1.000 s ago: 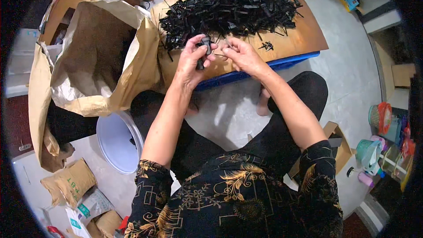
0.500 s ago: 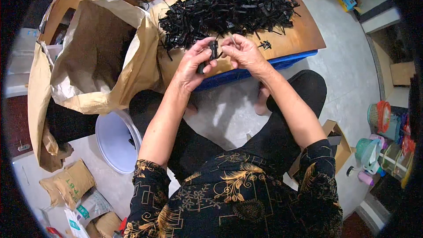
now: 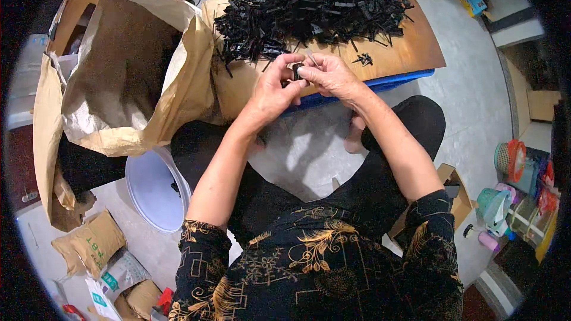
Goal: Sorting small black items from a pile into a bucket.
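A small black plastic part (image 3: 297, 72) is gripped in the fingers of my left hand (image 3: 272, 91), in front of the table's near edge. My right hand (image 3: 335, 78) meets it from the other side, thumb and fingers closed. A thin pale metallic-looking strip (image 3: 312, 59) sticks out from between the right fingers; its kind is not clear. The right thumb lies against the black part, and the fingers hide much of it. Just beyond my hands is a large heap of black plastic parts (image 3: 315, 9) with thin stems.
The heap rests on a wooden board (image 3: 416, 41) over a blue crate (image 3: 389, 81). A few loose pieces (image 3: 363, 59) lie at its right. To the left gapes a big brown paper sack (image 3: 196, 92), with a white bucket (image 3: 138, 193) below it. An open cardboard box (image 3: 463, 202) stands at right.
My hands have drawn together and a little to the right. The black part has turned between them, showing less of its length, and the right thumb has come onto it.
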A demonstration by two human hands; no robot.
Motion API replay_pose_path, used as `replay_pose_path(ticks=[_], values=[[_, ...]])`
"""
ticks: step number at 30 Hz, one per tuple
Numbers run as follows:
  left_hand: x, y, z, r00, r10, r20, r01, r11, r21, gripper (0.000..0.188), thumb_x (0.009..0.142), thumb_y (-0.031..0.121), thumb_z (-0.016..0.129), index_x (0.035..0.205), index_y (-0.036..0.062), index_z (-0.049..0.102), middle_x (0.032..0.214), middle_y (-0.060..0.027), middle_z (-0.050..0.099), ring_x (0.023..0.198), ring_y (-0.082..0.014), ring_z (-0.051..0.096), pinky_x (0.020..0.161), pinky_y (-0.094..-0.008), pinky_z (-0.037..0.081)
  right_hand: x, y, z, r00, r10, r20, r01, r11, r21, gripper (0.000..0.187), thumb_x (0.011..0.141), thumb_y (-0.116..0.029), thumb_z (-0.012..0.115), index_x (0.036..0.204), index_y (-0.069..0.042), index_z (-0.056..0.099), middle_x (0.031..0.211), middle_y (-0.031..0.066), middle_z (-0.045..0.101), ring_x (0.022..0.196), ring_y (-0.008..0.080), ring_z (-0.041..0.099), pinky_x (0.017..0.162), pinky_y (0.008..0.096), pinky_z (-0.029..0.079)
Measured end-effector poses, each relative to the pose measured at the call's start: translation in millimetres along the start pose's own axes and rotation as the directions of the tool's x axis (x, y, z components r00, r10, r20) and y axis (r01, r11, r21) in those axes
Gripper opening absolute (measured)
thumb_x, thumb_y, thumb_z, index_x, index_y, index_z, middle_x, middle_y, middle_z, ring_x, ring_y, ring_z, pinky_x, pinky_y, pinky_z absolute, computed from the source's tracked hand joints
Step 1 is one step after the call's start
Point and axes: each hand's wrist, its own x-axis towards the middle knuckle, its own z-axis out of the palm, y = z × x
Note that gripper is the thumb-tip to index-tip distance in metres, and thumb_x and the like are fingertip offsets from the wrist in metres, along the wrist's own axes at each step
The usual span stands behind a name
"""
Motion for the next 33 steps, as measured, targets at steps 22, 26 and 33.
replay_pose_path(ticks=[22,26,33], values=[[24.5,-40.0,-8.2,0.968,0.104,-0.228,-0.040,0.962,0.270,0.028,0.081,0.003,0.053,0.106,0.0043,0.039,0.077,-0.0117,0.055,0.064,-0.0219,0.057,0.055,-0.0325,0.044,20.6,19.7,13.6,0.977,-0.188,-0.097,0.128,0.890,-0.438,0.019,0.090,-0.018,0.043,0.090,-0.001,0.050,0.070,0.0140,0.057,0.065,0.0241,0.058,0.059,0.0350,0.044],[26.2,-33.8,-8.2,0.921,0.272,-0.280,-0.121,0.882,0.456,0.031,0.079,0.001,0.052,0.107,0.0038,0.040,0.084,-0.0192,0.056,0.074,-0.0344,0.058,0.065,-0.0393,0.045,28.7,18.2,19.0,0.964,-0.211,-0.158,0.116,0.877,-0.467,0.018,0.089,-0.019,0.044,0.089,-0.001,0.050,0.072,0.0181,0.055,0.067,0.0323,0.056,0.061,0.0376,0.044],[11.8,-3.1,-14.4,0.895,0.305,-0.325,-0.133,0.878,0.459,0.028,0.080,0.002,0.052,0.107,0.0028,0.043,0.084,-0.0190,0.056,0.074,-0.0315,0.058,0.065,-0.0352,0.045,29.2,-7.2,13.7,0.966,-0.230,-0.116,0.168,0.905,-0.390,0.019,0.090,-0.021,0.048,0.097,-0.005,0.051,0.071,0.0102,0.054,0.065,0.0187,0.053,0.059,0.0311,0.043]])
